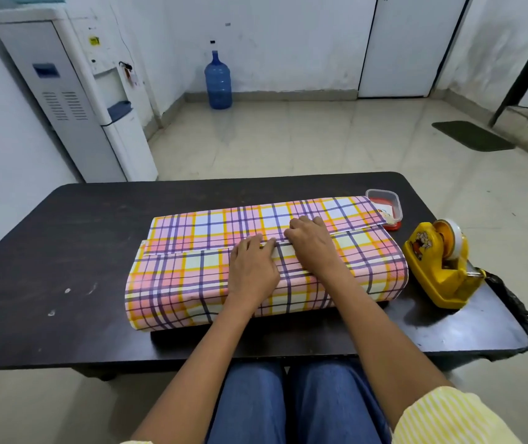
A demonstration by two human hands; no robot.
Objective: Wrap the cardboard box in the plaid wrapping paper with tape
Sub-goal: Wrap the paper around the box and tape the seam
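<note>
A: One clear tub (384, 203) stands just behind the tape dispenser (439, 264). What does it hold?

B: Something red and a printed white piece; beyond that you cannot tell. A black bag (519, 312) hangs off the worktop (63, 251) edge beside the dispenser.

A: And your hands?

B: Both lie flat, palms down, fingers straight, gripping nothing. Your left hand (253, 267) and right hand (312, 241) press side by side on the seam where the plaid wrapping paper (192, 277) overlaps, left of the dispenser. The cardboard box is hidden inside the paper.
</note>
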